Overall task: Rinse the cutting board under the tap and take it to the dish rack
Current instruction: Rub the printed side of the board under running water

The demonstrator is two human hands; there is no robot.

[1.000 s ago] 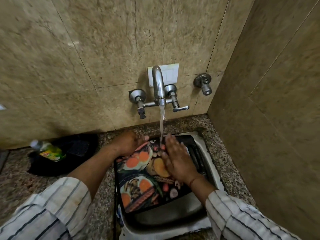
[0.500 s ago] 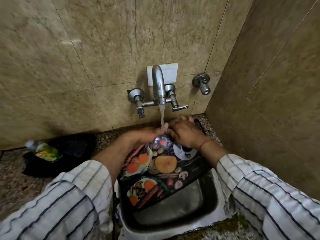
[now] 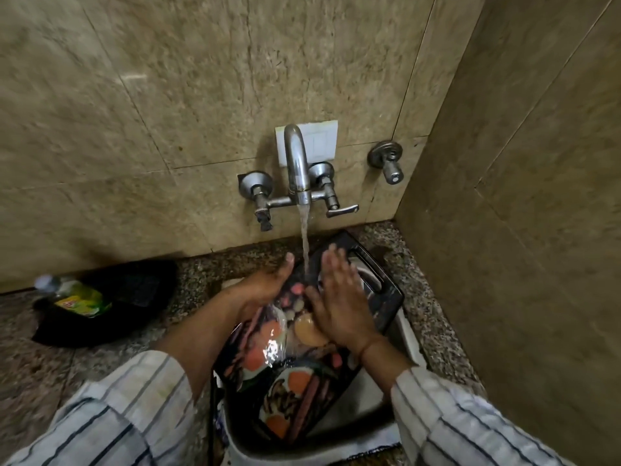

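Glossy printed cutting board point(image 3: 295, 375): left hand point(image 3: 265, 287) grips its edge, right hand point(image 3: 339, 307) pressed flat, fingers spread.

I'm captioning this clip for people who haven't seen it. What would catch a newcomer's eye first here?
The stream of water falling from the wall tap onto a food-printed cutting board tilted in the sink. The right hand lies flat on the board; the left hand holds its left edge. A green bottle lies far left.

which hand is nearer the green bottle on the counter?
Left. The left hand grips the cutting board's left edge, on the green bottle's side; the right hand lies flat on the board, farther off.
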